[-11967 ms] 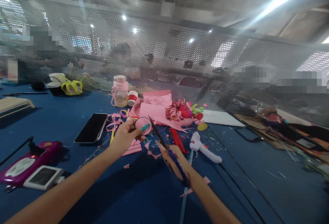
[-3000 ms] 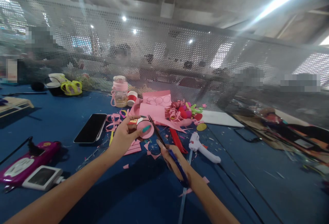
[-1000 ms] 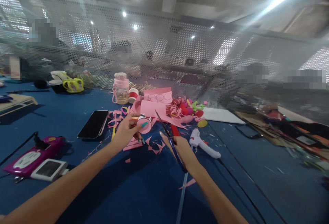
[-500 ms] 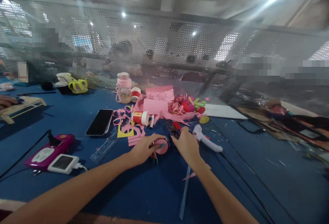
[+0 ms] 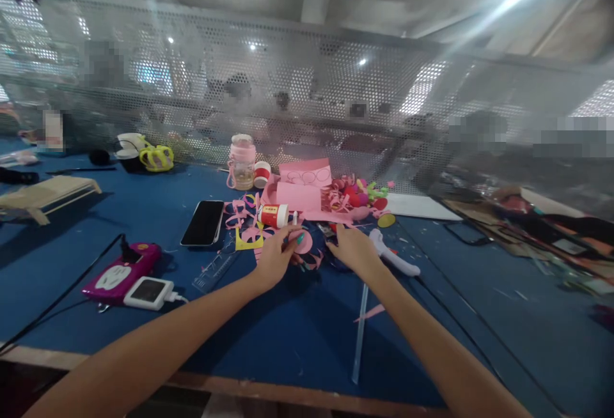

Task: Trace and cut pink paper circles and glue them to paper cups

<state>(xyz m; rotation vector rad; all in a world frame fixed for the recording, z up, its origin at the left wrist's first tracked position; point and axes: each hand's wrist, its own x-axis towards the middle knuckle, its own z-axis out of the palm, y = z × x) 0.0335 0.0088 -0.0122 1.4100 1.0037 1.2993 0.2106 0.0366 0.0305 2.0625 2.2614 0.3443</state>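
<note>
Between its thumb and fingers, my left hand (image 5: pixel 279 257) pinches a round pink disc (image 5: pixel 302 243), with small pink scraps below it. To the right, my right hand (image 5: pixel 354 250) is closed over a dark tool (image 5: pixel 330 258), mostly hidden and blurred, at the right of the disc. A white glue gun (image 5: pixel 394 255) lies right of my right hand. Behind my hands are a red and white paper cup (image 5: pixel 273 215), pink paper sheets (image 5: pixel 300 197) and cut pink and yellow scraps (image 5: pixel 248 238).
To the left lie a black phone (image 5: pixel 204 223), a purple power strip (image 5: pixel 125 271) and a white device (image 5: pixel 149 293). A pink-lidded bottle (image 5: pixel 242 165) stands behind. A clear stick (image 5: pixel 361 335) lies in front, with cardboard (image 5: pixel 503 229) at the right.
The view has shifted, so the table items sit further right. The pink disc has moved up and a little away with my left hand, and more pink scraps show under it.
</note>
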